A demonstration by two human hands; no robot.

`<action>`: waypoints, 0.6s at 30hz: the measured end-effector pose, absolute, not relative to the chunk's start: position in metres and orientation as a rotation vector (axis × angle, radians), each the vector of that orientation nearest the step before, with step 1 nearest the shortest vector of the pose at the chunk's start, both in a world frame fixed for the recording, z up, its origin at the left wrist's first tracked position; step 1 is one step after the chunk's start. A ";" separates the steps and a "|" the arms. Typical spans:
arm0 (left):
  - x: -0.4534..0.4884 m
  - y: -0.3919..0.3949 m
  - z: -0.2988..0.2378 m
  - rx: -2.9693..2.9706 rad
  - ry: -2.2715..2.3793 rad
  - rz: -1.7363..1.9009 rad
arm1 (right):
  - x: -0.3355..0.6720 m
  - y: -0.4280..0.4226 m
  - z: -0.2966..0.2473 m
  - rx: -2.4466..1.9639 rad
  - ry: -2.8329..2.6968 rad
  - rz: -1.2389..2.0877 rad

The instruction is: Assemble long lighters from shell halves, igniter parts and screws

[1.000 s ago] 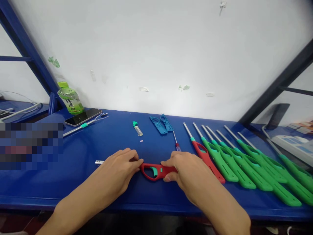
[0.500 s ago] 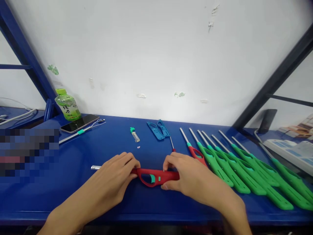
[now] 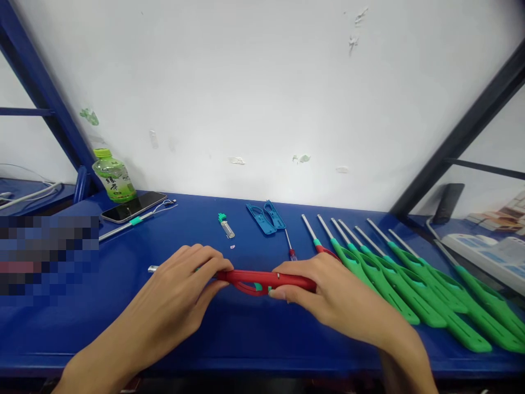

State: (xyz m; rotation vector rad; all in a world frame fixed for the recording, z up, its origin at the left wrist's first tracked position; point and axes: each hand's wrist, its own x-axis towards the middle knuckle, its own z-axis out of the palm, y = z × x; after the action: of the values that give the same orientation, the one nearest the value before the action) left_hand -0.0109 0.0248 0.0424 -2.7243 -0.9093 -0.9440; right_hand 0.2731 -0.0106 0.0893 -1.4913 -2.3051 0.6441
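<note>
Along the near side, the front edge of the blue tabletop (image 3: 254, 364) runs straight across, with a bare strip of blue between it and the forearms. Just beyond, both hands grasp one red lighter (image 3: 250, 277), held crosswise: the left hand (image 3: 191, 293) pinches its neck end, the metal tip poking out past the knuckles, and the right hand (image 3: 326, 287) grips the handle between thumb and fingers. Half a second ago its flat face and open finger loop showed; now it has been rolled so its narrow edge faces up and the loop looks squeezed thin. To the right, a second red lighter (image 3: 323, 249) is partly hidden by the right hand, and green lighters (image 3: 430, 316) crowd that side. Past the hands lie a screwdriver (image 3: 292, 254), a clear cartridge with a green top (image 3: 227, 229) and blue shell halves (image 3: 263, 223), unmoved. Far left, near the white wall (image 3: 254, 82), a phone (image 3: 135, 207) sits before a green-capped bottle (image 3: 115, 183); its label's dark characters are too blurred to read.
</note>
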 end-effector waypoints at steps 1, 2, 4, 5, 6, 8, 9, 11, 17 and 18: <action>-0.012 0.025 0.043 -2.732 -0.913 -0.954 | 0.275 -0.010 0.089 -1.474 -2.314 0.611; -0.013 0.025 0.043 -2.734 -0.916 -0.959 | 0.276 -0.009 0.089 -1.461 -2.323 0.588; -0.017 0.026 0.045 -2.714 -0.940 -0.943 | 0.281 -0.009 0.090 -1.446 -2.337 0.558; -0.020 0.027 0.047 -2.689 -0.959 -0.924 | 0.283 -0.010 0.091 -1.447 -2.342 0.551; -0.024 0.029 0.048 -2.654 -0.977 -0.902 | 0.286 -0.011 0.092 -1.456 -2.341 0.545; -0.031 0.033 0.052 -2.591 -0.979 -0.886 | 0.290 -0.014 0.095 -1.477 -2.329 0.539; -0.034 0.034 0.053 -2.570 -0.957 -0.901 | 0.292 -0.016 0.097 -1.488 -2.320 0.545; -0.036 0.035 0.056 -2.557 -0.894 -0.956 | 0.293 -0.019 0.101 -1.501 -2.303 0.566; -0.020 0.021 0.058 -2.683 -0.837 -1.038 | 0.286 -0.023 0.104 -1.512 -2.288 0.608; -0.017 0.018 0.058 -2.695 -0.843 -1.048 | 0.285 -0.023 0.104 -1.514 -2.288 0.613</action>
State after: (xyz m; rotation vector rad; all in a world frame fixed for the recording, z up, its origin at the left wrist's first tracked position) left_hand -0.0168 0.0181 0.0578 -2.6947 -0.8432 -1.0478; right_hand 0.2851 -0.0227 0.1041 -1.5138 -2.2877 0.6134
